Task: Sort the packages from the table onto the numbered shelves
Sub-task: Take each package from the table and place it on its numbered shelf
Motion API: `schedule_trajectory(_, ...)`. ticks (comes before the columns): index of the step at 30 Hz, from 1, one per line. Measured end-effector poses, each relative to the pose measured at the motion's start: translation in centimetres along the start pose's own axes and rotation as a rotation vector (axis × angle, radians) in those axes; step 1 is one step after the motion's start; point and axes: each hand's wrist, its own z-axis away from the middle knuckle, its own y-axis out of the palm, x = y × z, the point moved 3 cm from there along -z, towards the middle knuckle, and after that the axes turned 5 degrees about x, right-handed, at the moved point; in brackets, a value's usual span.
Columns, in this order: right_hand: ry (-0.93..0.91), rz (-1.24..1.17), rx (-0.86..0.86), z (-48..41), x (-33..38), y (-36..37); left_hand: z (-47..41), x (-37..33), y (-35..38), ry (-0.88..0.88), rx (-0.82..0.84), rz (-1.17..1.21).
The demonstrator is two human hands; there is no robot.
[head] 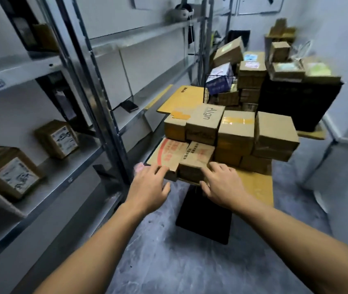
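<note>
A stack of brown cardboard packages fills the small table ahead. At its near edge lie a flat box with red print and a smaller red-printed box beside it. My left hand rests with spread fingers on the flat box's near corner. My right hand touches the smaller box's near right side, fingers apart. Neither hand has closed around a box. Above these sit an "Align" box and plain boxes. On the left stands the metal shelving.
Two labelled packages stand on the left middle shelf. A black device lies on a farther shelf. Behind the table, more boxes pile on a black crate. The table's black base stands on grey floor.
</note>
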Motion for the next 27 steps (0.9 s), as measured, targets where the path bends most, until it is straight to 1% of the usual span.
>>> schedule_trajectory(3, 0.02, -0.006, 0.047, -1.0, -3.1, 1.9, -2.9, -1.3, 2.4, -0.003, 0.049, 0.008)
schedule_trajectory(7, 0.029, -0.027, 0.11, -2.8, -5.1, 4.2, -6.1, -2.1, 4.5, -0.012, 0.084, 0.036)
schedule_trajectory(11, 0.049, -0.082, 0.146, -5.5, -5.9, 5.8, -9.1, -1.6, 6.6, -0.012, 0.137, 0.055)
schedule_trajectory(16, 0.1, -0.139, 0.238, -9.2, -5.6, 8.5, -14.0, 0.1, 9.5, 0.011, 0.208, 0.065)
schedule_trajectory(22, 0.239, -0.192, 0.327, -13.0, -5.4, 11.1, -19.3, 2.0, 13.2, 0.029, 0.308, 0.132)
schedule_trajectory(27, 0.371, -0.349, 0.38, -14.8, -5.5, 12.8, -21.7, 3.1, 15.9, 0.056, 0.37, 0.188)
